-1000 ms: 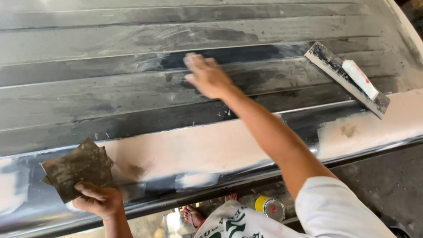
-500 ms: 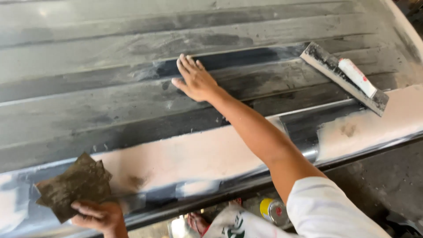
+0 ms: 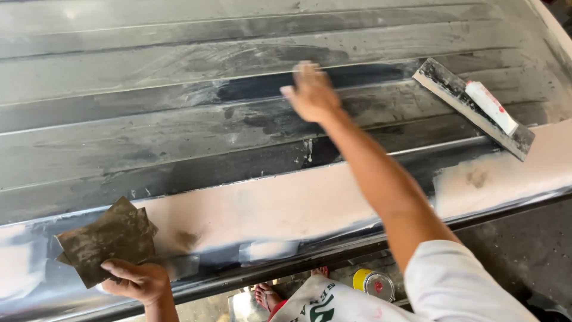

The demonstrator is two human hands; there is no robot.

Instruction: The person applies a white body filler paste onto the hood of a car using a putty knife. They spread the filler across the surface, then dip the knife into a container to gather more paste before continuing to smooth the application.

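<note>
My right hand [image 3: 311,92] is stretched out flat on a ribbed, sanded grey and black vehicle roof panel [image 3: 149,125], fingers together, holding nothing. It looks blurred. My left hand [image 3: 138,280] grips a worn brown sheet of sandpaper [image 3: 107,238] at the panel's near edge. A pale pinkish strip of body filler [image 3: 280,206] runs along that edge between the two hands.
A long flat spreader board [image 3: 459,98] with a white tube [image 3: 490,106] on it lies at the far right of the roof. Below the edge are a yellow-rimmed tin [image 3: 374,283], a bare foot [image 3: 268,295] and the dark ground [image 3: 524,250].
My right hand has swept across the roof, first left, then right and slightly farther up. My left hand with the sandpaper has dipped a little lower in view.
</note>
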